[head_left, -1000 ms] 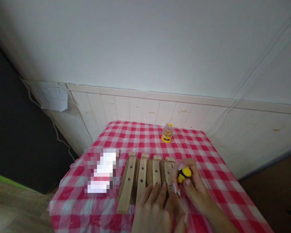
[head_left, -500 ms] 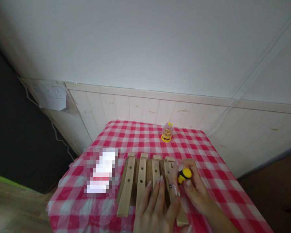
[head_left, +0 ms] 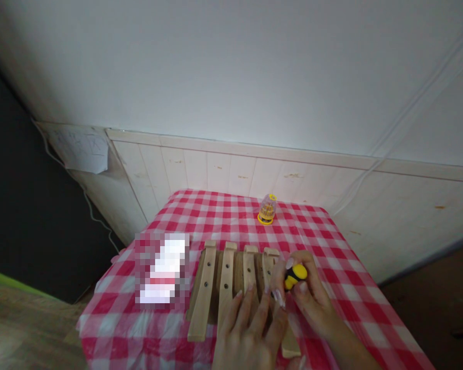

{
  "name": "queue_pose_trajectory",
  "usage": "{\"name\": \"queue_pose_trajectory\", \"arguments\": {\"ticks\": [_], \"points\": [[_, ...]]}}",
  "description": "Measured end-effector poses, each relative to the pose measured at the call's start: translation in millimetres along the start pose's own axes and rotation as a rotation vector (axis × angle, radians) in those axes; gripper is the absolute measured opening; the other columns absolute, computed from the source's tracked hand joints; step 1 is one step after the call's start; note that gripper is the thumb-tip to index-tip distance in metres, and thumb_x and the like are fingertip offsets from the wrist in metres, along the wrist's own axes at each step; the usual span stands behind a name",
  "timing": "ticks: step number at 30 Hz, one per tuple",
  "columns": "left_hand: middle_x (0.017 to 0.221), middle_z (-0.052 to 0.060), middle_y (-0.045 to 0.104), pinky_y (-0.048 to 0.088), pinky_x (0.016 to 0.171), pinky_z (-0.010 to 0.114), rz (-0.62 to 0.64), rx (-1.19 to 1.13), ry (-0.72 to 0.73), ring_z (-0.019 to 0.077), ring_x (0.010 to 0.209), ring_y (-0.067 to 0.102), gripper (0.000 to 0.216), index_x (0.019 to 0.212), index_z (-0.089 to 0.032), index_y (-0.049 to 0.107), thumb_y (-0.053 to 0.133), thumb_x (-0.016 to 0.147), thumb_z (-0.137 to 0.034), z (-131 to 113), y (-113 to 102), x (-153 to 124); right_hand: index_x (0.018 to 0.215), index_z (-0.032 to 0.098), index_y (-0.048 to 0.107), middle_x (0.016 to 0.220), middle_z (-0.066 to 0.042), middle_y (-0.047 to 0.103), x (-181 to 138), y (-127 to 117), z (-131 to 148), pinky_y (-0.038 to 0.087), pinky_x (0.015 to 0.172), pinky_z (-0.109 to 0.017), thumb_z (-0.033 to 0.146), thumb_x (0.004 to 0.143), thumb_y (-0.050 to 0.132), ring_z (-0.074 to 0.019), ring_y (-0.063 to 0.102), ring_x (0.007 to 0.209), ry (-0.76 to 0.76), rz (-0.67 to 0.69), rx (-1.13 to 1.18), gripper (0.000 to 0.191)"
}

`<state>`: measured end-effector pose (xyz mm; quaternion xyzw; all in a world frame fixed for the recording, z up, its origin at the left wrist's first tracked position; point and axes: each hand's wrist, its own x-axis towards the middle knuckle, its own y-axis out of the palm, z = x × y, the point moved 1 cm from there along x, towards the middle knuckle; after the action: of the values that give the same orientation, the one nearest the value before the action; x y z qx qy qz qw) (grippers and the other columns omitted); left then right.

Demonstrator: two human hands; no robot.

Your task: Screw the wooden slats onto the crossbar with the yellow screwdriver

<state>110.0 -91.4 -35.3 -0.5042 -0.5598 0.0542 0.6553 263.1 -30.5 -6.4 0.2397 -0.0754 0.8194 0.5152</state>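
Note:
A wooden rack (head_left: pixel 201 311) lies on the table, made of several pale curved slats with hooked upper ends, dark screws showing in them. My left hand (head_left: pixel 250 334) rests spread over its middle and right slats, fingers stretched out. In my right hand (head_left: pixel 310 300) is a yellow-and-black screwdriver (head_left: pixel 296 275), gripped by its handle beside the rightmost slat (head_left: pixel 290 345). The screwdriver's tip is hidden behind the fingers, so I cannot tell whether it touches a screw.
A clear bit case (head_left: pixel 267 208) with a yellow base and top stands toward the back of the table. Left of the rack lies a blurred-out white item (head_left: pixel 165 270). The checked tablecloth (head_left: pixel 216 213) reaches the panelled wall (head_left: pixel 231 172) behind.
The left index finger has shifted slightly right, toward the rightmost slat. My right hand keeps hold of the screwdriver, almost unmoved. The view has shifted slightly.

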Motion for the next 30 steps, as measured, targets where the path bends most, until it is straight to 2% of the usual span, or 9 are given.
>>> {"name": "queue_pose_trajectory", "arguments": {"ticks": [2, 6, 9, 14, 18, 24, 30], "points": [[0.122, 0.003, 0.078, 0.058, 0.091, 0.041, 0.108, -0.02, 0.035, 0.0299, 0.107, 0.075, 0.051, 0.129, -0.026, 0.072, 0.057, 0.099, -0.065, 2.9, 2.0, -3.1, 0.119, 0.035, 0.054, 0.079, 0.001, 0.066, 0.9, 0.0, 2.8, 0.054, 0.062, -0.029, 0.05, 0.107, 0.051, -0.0162, 0.06, 0.066, 0.0, -0.017, -0.022, 0.019], [0.123, 0.005, 0.078, 0.056, 0.095, 0.041, 0.13, -0.039, 0.021, 0.0295, 0.108, 0.074, 0.042, 0.13, -0.028, 0.073, 0.06, 0.099, -0.053, 7.7, 6.1, -8.5, 0.116, 0.033, 0.061, 0.101, -0.005, 0.07, 4.3, -0.8, 7.6, 0.058, 0.076, -0.037, 0.048, 0.106, 0.053, -0.0206, 0.068, 0.084, -0.045, -0.074, -0.092, 0.02], [0.123, 0.006, 0.078, 0.057, 0.093, 0.04, 0.172, -0.055, 0.022, 0.029, 0.108, 0.075, 0.043, 0.133, -0.026, 0.071, 0.059, 0.1, -0.051, 8.4, 5.3, -7.2, 0.117, 0.033, 0.061, 0.1, -0.005, 0.071, 6.1, 0.7, 9.0, 0.059, 0.073, -0.037, 0.047, 0.107, 0.053, -0.0195, 0.068, 0.079, -0.052, -0.062, -0.104, 0.019], [0.128, 0.01, 0.076, 0.055, 0.099, 0.048, 0.255, -0.102, -0.002, 0.0314, 0.105, 0.075, 0.052, 0.132, -0.023, 0.073, 0.057, 0.099, -0.06, 10.3, 0.6, 6.3, 0.128, 0.038, 0.055, 0.103, -0.003, 0.072, 7.0, 4.6, 9.5, 0.058, 0.068, -0.033, 0.046, 0.109, 0.049, -0.0167, 0.066, 0.072, -0.086, -0.036, -0.131, 0.022], [0.118, 0.01, 0.079, 0.051, 0.105, 0.05, 0.264, -0.148, 0.025, 0.0349, 0.117, 0.07, 0.062, 0.119, -0.021, 0.079, 0.056, 0.095, -0.072, 11.9, 6.7, 13.7, 0.134, 0.04, 0.048, 0.102, -0.002, 0.074, 6.8, 4.8, 9.5, 0.059, 0.068, -0.033, 0.044, 0.11, 0.048, -0.0164, 0.067, 0.069, -0.123, -0.037, -0.161, 0.025], [0.121, 0.008, 0.079, 0.054, 0.097, 0.049, 0.246, -0.169, -0.06, 0.0337, 0.112, 0.072, 0.075, 0.129, -0.021, 0.075, 0.053, 0.092, -0.082, 9.8, 10.4, 10.1, 0.122, 0.034, 0.055, 0.1, -0.005, 0.074, 6.4, 4.6, 11.1, 0.059, 0.067, -0.034, 0.046, 0.108, 0.051, -0.0175, 0.067, 0.069, -0.088, -0.048, -0.147, 0.02], [0.121, 0.006, 0.079, 0.055, 0.098, 0.049, 0.266, -0.16, -0.042, 0.0336, 0.113, 0.071, 0.081, 0.123, -0.022, 0.078, 0.052, 0.087, -0.09, 8.3, 13.7, 6.6, 0.128, 0.04, 0.057, 0.105, -0.003, 0.073, 6.7, 2.5, 8.1, 0.059, 0.066, -0.033, 0.038, 0.109, 0.052, -0.0173, 0.07, 0.073, -0.133, -0.092, -0.19, 0.02]]}}
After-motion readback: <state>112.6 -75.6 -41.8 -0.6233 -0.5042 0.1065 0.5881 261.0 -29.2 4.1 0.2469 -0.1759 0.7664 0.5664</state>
